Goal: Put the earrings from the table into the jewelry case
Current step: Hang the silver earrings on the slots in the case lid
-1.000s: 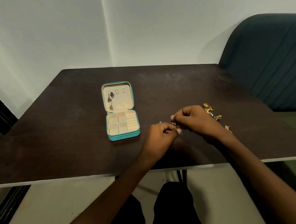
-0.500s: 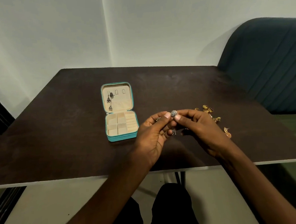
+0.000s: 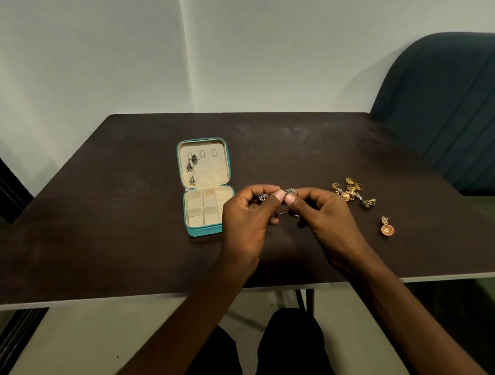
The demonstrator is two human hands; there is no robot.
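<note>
now that both hands have lifted off the table, a silver earring [image 3: 290, 191] sits pinched between them.
left hand [image 3: 247, 225] and right hand [image 3: 326, 220] grip it just right of the open jewelry case [image 3: 204, 187]; gold earrings [image 3: 352, 192] wait far right.

Open teal jewelry case [image 3: 191, 232]; gold earrings [image 3: 349, 191] right.

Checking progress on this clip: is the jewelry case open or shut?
Open. The jewelry case lies with its lid folded back flat on the table, cream compartments exposed, and a silver earring hangs inside the lid.
</note>
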